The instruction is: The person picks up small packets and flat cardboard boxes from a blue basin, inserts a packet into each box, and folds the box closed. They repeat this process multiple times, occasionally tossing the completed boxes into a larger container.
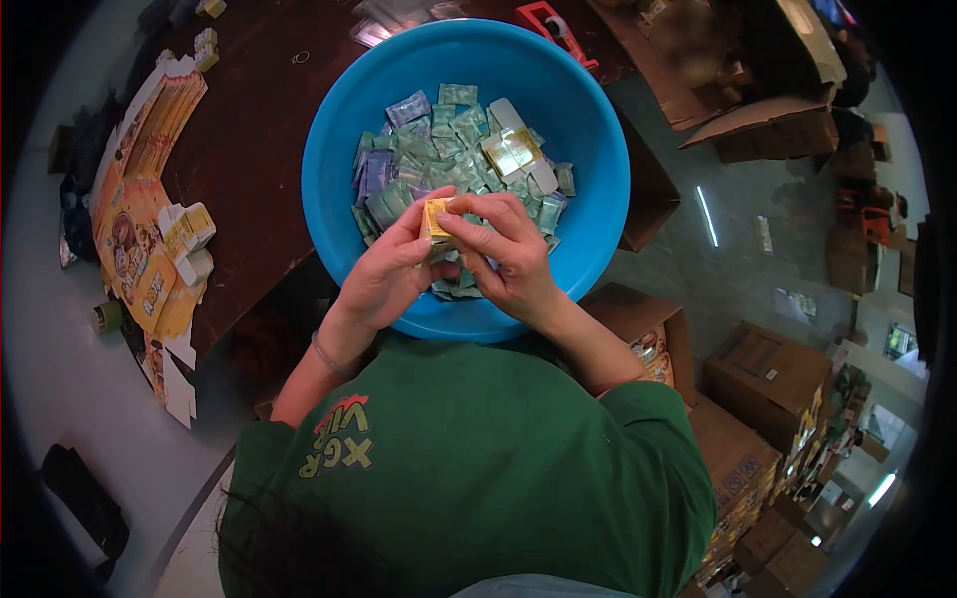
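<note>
Over a big blue basin [329, 199], both hands meet at a small yellow box [436, 213]. My left hand [384, 261] is wrapped around the box from the left side. My right hand [510, 261] has its fingers bent against the box's upper end, with the fingertips pressed on it. Below them, the basin holds many small green and purple sachets [439, 140]. On top of the sachets at the right lies a flat, unfolded yellow-and-white carton [511, 151]. The lower part of the held box is hidden by the fingers.
A dark red table [259, 130] carries stacked printed orange cartons [140, 254] and small yellow-and-white boxes [189, 237] at the left. A red tape dispenser [558, 32] lies beyond the basin. Cardboard boxes [768, 367] stand on the floor at the right.
</note>
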Available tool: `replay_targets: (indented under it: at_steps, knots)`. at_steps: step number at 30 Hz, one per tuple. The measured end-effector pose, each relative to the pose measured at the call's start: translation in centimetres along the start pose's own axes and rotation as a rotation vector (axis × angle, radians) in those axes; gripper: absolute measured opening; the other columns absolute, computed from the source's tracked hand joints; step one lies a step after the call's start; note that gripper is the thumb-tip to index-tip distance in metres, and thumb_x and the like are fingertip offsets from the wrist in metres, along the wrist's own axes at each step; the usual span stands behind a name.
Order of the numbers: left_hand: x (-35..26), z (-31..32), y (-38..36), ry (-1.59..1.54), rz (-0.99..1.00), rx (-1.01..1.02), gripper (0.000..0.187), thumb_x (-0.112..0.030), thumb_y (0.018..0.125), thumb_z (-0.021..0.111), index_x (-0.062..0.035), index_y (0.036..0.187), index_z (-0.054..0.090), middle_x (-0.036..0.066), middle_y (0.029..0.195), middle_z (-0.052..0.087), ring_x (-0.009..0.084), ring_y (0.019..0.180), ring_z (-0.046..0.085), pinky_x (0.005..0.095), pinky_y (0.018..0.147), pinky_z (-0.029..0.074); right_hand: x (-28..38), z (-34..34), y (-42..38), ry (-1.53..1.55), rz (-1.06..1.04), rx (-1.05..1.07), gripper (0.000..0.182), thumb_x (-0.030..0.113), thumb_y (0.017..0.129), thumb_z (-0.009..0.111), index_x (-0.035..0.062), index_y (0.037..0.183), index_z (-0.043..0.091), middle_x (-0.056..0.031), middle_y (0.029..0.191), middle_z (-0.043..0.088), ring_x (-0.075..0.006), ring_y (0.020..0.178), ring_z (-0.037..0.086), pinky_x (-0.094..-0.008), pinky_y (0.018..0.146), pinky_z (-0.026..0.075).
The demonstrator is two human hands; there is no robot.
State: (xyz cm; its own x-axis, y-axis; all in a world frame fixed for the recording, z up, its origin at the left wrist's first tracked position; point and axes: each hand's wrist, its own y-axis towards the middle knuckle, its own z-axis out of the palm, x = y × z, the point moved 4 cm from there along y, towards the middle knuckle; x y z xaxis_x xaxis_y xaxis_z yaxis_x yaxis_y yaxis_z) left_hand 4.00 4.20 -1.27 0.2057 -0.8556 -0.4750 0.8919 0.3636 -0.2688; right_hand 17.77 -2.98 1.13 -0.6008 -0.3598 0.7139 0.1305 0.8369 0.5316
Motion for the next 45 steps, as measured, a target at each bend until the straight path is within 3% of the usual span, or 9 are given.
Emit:
replay_targets:
  at_steps: [9,13,16,20,28,32,35,39,45]
  knots:
    - [1.4,-2.2,-0.2,0.036,-0.038,0.005,0.064,-0.023,0.096,0.065,-0.0074,0.15,0.035,0.0,0.129,0.055,0.0101,0.116,0.054,0.0261,0.093,0.046,0.5,-0.2,-0.9,-0.334,-0.277,0.084,0.042,0.013,0.08,0.074,0.0096,0.122,0.067,-0.0089,0.121,0.061,-0.0277,0.109,0.058,-0.0441,0.097,0.046]
    - [0.0,0.1,-0.1,0.309,0.075,-0.037,0.067,-0.016,0.094,0.067,-0.0046,0.151,0.032,0.004,0.132,0.052,0.0131,0.119,0.054,0.0298,0.095,0.049,0.3,-0.6,0.5,0.099,0.223,0.111,0.063,0.006,0.076,0.075,0.0049,0.136,0.052,-0.0178,0.129,0.056,-0.0354,0.11,0.059,-0.0426,0.101,0.045]
    - [-0.9,1.5,-0.4,0.601,0.517,-0.243,0.095,-0.008,0.091,0.069,-0.0058,0.157,0.001,0.013,0.156,0.021,0.0241,0.131,0.048,0.0381,0.105,0.045,-0.7,-0.9,0.7,0.23,0.337,0.101,0.066,0.006,0.076,0.077,0.004,0.136,0.05,-0.0164,0.128,0.056,-0.0315,0.109,0.061,-0.038,0.099,0.047]
    - [0.9,0.1,-0.7,0.29,0.348,-0.245,0.085,-0.019,0.093,0.068,-0.0046,0.156,0.012,0.014,0.157,0.026,0.0259,0.14,0.037,0.0424,0.114,0.034,-0.3,1.7,-1.3,0.758,0.591,0.02,0.062,0.002,0.081,0.075,0.0033,0.137,0.046,-0.0096,0.129,0.056,-0.0205,0.124,0.054,-0.0366,0.106,0.043]
    - [-1.7,-1.4,-1.0,0.619,0.337,-0.263,0.055,-0.003,0.087,0.068,-0.0012,0.137,0.044,0.013,0.13,0.056,0.0214,0.115,0.059,0.0345,0.093,0.053,-8.7,-3.6,-1.4,-0.519,0.295,0.357,0.029,0.015,0.077,0.074,0.008,0.104,0.067,-0.0123,0.104,0.066,-0.0332,0.099,0.061,-0.0457,0.084,0.051]
    - [-1.5,-1.2,-0.4,0.633,0.35,-0.223,0.05,0.004,0.085,0.068,-0.0024,0.13,0.047,0.007,0.117,0.058,0.0168,0.106,0.061,0.0299,0.082,0.056,-10.1,-2.3,-2.8,-0.544,0.473,0.5,0.02,0.019,0.078,0.075,0.0095,0.095,0.068,-0.0072,0.094,0.067,-0.0313,0.096,0.062,-0.0427,0.082,0.052]
    - [-1.3,-0.9,-0.5,0.607,0.32,-0.229,0.049,0.006,0.085,0.066,-0.0031,0.129,0.047,0.007,0.118,0.057,0.0165,0.107,0.06,0.0307,0.085,0.056,-7.8,-5.5,-0.3,-0.505,0.331,0.1,0.012,0.017,0.077,0.077,0.008,0.083,0.073,-0.006,0.094,0.067,-0.0294,0.096,0.06,-0.0414,0.081,0.05]
    - [-1.2,-0.9,-0.1,0.676,0.299,-0.227,0.05,0.014,0.083,0.059,-0.0036,0.128,0.049,0.005,0.121,0.055,0.0155,0.111,0.058,0.0311,0.088,0.055,-1.5,-5.8,2.6,0.4,0.346,0.121,0.015,0.008,0.073,0.08,0.0084,0.086,0.074,-0.0101,0.126,0.059,-0.0306,0.119,0.053,-0.0432,0.1,0.043]
    - [0.0,-1.2,0.4,0.739,0.31,-0.139,0.059,0.022,0.076,0.047,-0.0051,0.128,0.049,0.005,0.122,0.054,0.0147,0.115,0.055,0.0293,0.097,0.048,2.9,-0.7,2.9,-0.537,-0.237,0.088,0.007,0.015,0.077,0.068,0.0089,0.081,0.069,-0.0047,0.132,0.057,-0.0268,0.129,0.046,-0.0525,0.107,0.033]
